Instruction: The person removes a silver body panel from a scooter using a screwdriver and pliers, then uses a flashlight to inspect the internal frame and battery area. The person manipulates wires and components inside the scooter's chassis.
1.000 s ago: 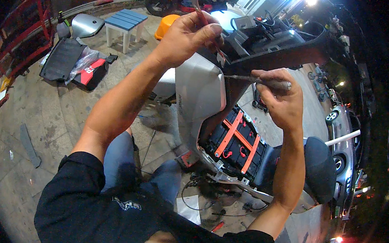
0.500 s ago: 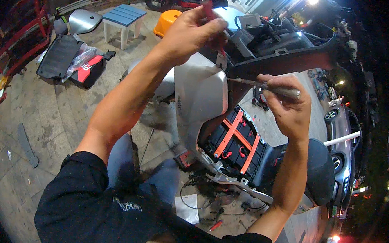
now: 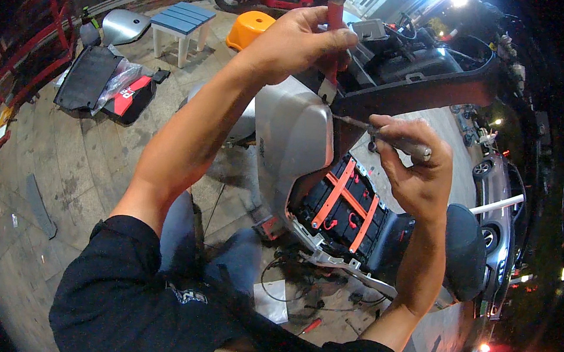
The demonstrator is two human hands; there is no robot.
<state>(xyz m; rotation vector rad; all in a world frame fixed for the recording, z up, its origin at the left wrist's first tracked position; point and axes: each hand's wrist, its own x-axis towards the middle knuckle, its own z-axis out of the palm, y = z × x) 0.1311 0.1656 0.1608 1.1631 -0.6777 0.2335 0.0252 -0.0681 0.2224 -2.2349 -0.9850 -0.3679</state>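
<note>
Left hand (image 3: 301,45), nearer the grey panel (image 3: 296,126), pinches a red tool (image 3: 334,17) by its far corner. Right hand (image 3: 416,175) grips a thin tool (image 3: 355,123) pointing left there. It stretches long-ways toward the person.

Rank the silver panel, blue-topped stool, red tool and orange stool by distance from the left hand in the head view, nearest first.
1. Red tool: held in the left hand.
2. Orange stool: left of the hand.
3. Blue-topped stool: farther left.
4. Silver panel: leftmost of these.
</note>
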